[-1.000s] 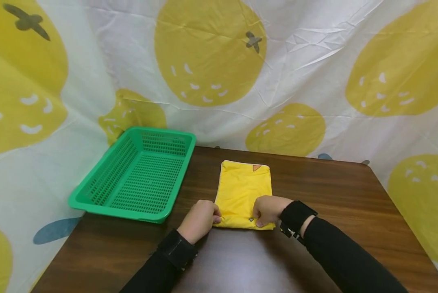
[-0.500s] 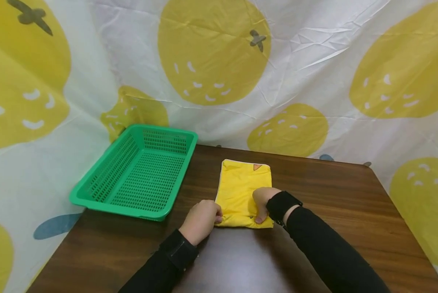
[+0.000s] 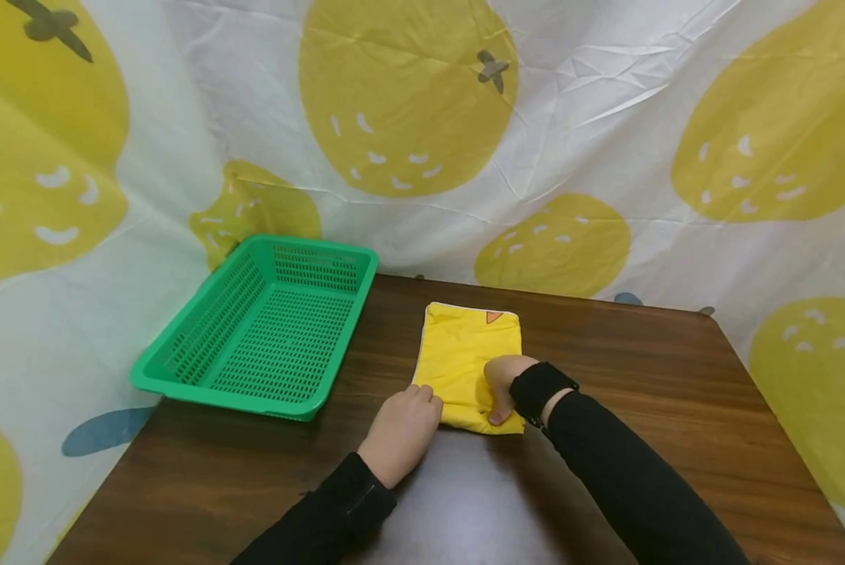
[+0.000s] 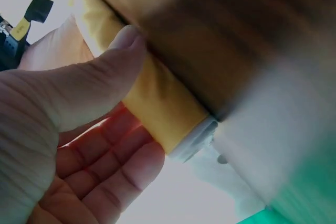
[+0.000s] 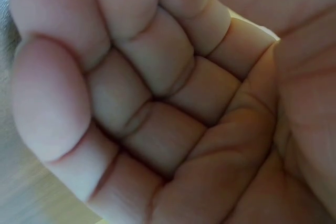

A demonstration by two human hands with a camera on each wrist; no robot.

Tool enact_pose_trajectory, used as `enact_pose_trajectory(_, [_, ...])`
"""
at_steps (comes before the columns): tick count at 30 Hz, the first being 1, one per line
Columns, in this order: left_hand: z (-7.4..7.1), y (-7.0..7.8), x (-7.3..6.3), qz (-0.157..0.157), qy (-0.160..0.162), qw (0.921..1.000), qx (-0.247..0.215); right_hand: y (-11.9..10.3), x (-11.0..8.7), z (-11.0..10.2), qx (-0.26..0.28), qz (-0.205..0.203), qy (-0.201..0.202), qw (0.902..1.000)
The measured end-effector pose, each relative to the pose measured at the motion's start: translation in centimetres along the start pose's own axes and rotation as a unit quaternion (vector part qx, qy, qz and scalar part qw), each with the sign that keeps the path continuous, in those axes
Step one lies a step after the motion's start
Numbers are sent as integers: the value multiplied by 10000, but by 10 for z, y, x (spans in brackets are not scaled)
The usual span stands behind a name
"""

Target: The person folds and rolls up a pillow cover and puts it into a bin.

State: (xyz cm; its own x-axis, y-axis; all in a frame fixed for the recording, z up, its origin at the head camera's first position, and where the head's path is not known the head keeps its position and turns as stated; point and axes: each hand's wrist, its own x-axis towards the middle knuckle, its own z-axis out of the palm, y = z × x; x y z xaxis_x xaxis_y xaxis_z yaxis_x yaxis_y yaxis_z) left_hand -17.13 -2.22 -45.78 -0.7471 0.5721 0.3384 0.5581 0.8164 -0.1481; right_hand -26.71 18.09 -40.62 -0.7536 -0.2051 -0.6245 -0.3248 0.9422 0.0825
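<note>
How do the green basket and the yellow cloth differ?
The green basket has raised, slotted walls; the yellow cloth is low and creased. The basket looks larger than the cloth. The left hand grips the cloth and the right hand touches it; neither touches the basket. Both rest on the brown table.
</note>
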Motion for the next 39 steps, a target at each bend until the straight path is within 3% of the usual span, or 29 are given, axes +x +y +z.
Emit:
enact_pose_trajectory(7, [8,-7,8,-349,-97,9975,-604,-1,-2,0,119,64,49,9999])
enact_pose_trajectory(10, [8,-10,11,-339,-198,9981,-465,-1,-2,0,385,22,111,9992])
enact_pose_trajectory(15, [9,-17,16,-51,-247,9995,-168,-1,0,0,737,-95,151,9971])
enact_pose_trajectory(18, [10,-20,20,-80,-438,9983,-368,0,-1,2,826,-174,271,9961])
enact_pose_trajectory(22, [12,-24,29,-361,-836,9905,-1027,4,-6,12,948,-555,695,9915])
enact_pose_trajectory(25, [12,-27,38,-496,-1114,9830,-1375,5,-15,25,861,-1065,1293,9821])
enact_pose_trajectory(29, [12,-30,50,-480,-1372,9771,-1556,2,-34,50,590,-1447,2270,9613])
enact_pose_trajectory(34, [14,-36,62,-351,-1714,9684,-1778,-4,-54,79,161,-1611,3211,9331])
enact_pose_trajectory(39, [17,-45,72,-258,-2136,9549,-2044,-6,-55,93,-79,-1576,3815,9108])
